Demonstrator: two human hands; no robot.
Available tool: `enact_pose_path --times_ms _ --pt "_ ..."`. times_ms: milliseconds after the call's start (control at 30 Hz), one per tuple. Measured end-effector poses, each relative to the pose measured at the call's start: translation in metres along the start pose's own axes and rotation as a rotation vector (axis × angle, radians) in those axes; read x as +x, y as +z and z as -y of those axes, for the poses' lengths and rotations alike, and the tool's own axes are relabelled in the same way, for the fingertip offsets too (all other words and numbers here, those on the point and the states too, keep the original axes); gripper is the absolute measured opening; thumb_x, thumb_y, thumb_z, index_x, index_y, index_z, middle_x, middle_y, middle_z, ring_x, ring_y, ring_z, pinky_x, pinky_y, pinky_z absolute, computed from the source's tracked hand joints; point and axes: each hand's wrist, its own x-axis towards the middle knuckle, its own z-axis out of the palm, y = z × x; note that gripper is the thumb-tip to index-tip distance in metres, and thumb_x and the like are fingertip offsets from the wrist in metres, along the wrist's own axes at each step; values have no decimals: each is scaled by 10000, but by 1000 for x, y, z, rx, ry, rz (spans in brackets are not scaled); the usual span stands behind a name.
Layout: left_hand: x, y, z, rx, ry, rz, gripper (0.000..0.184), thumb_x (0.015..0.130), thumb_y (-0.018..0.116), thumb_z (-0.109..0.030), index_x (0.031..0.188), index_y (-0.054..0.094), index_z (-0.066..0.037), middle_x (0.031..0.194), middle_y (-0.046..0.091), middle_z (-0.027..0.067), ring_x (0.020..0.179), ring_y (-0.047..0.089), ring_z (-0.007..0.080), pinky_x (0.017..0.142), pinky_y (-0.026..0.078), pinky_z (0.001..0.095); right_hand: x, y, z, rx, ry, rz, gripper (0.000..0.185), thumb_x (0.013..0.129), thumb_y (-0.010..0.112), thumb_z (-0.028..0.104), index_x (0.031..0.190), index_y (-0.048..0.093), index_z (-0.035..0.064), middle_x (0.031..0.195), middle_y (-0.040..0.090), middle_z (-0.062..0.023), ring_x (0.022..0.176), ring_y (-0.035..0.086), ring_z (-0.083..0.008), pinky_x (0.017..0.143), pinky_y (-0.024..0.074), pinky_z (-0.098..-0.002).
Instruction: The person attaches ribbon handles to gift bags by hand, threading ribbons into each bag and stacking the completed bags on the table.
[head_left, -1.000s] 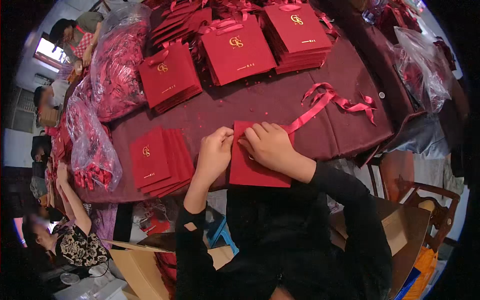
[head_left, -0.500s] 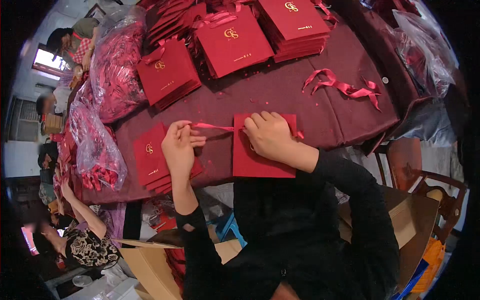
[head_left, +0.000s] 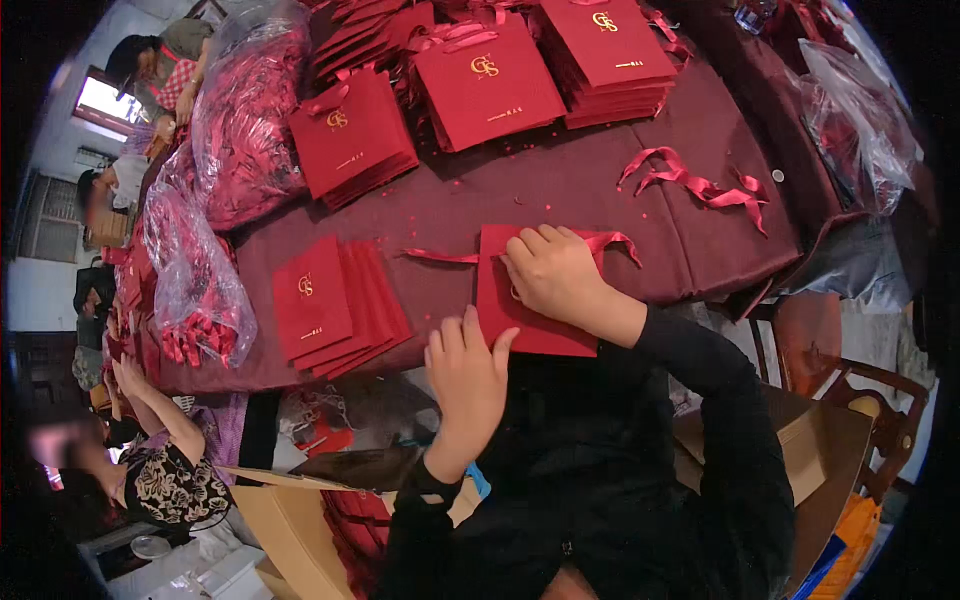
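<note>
I have the red paper bag [head_left: 550, 335] lying flat near the front edge of the cloth-covered worktop [head_left: 600, 165], its gold logo mostly under my right hand [head_left: 560, 275]. That hand is closed, fingers curled down onto the upper part of the bag; I can't tell whether the fingertips pinch anything beneath. My left hand [head_left: 465, 385] is spread and holds nothing, its thumb and fingers over or just beside the bag's lower left corner, and I can't confirm contact. A pink-red ribbon [head_left: 440, 257] shows on both sides of the bag's upper part, one end trailing left across the cloth, the other curling to the right. I judge this bag as partway along: the ribbon is in place across it, but both ends lie loose, with no raised handle showing. Beyond it, the left stack [head_left: 350, 145], the middle stack [head_left: 490, 95] and the right stack [head_left: 610, 55] look further along, with ribbon showing at the tops of at least the first two. The fanned flat bags [head_left: 314, 310] to my left show no ribbon that I can make out, so they look undone. Spare ribbons [head_left: 690, 185] lie loose on the right.
</note>
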Motion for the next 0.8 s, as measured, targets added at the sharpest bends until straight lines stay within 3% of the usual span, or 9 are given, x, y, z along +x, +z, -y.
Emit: enact_pose_path --times_ms 167,333,400,433,567,633,667,733,800 --pt "-6 19 -4 -169 -110 -97 447 848 686 -274 1147 571 37 995 513 158 916 500 346 822 419 434 2 -2 -3 37 -19 -28 146 739 648 148 746 524 72 703 536 -84 651 561 -256 594 461 -372" --pt "8 17 3 -338 -98 -105 321 813 706 -199 1010 575 18 896 530 159 831 503 343 759 415 432 2 -11 -10 55 51 27 183 800 651 174 769 522 47 723 555 -111 674 579 -302 601 461 -407" --pt "14 10 6 -374 -167 -13 309 815 713 -209 982 576 12 880 531 137 843 498 317 773 413 417 4 -44 -24 220 33 254 260 825 663 251 804 532 28 732 579 -149 699 598 -351 606 464 -442" --pt "14 9 8 -410 -243 78 301 817 719 -220 953 577 7 863 532 115 855 494 291 787 412 402 6 -71 -34 164 68 521 333 821 675 323 825 540 19 713 584 -178 722 607 -378 616 464 -471" --pt "16 11 17 -475 -229 74 240 802 725 -168 892 607 21 769 527 101 716 495 235 664 424 358 -4 -142 -79 494 70 779 240 850 670 240 851 617 5 676 607 -143 639 619 -313 582 480 -369" --pt "17 9 22 -505 -218 76 215 815 707 -144 902 614 29 762 528 101 689 493 225 645 424 348 -13 -160 -80 985 487 1104 212 856 683 217 909 660 13 725 621 -191 668 653 -272 590 475 -360" --pt "18 7 23 -527 -201 77 192 828 688 -121 912 620 37 755 530 102 663 490 214 627 425 337 -13 -162 -73 907 476 1082 222 843 710 210 856 636 2 707 604 -155 671 643 -208 582 463 -320" --pt "18 5 22 -573 -241 98 172 826 665 -93 930 615 36 775 550 117 695 514 250 677 429 356 -27 -145 -55 572 432 597 230 831 716 211 805 604 11 717 613 -150 676 640 -248 592 469 -329" --pt "16 4 23 -612 -276 127 161 825 641 -66 947 611 34 794 571 132 727 537 286 726 432 375 -27 -135 -41 382 329 537 330 781 734 297 823 557 22 767 609 -158 740 628 -327 629 486 -394"
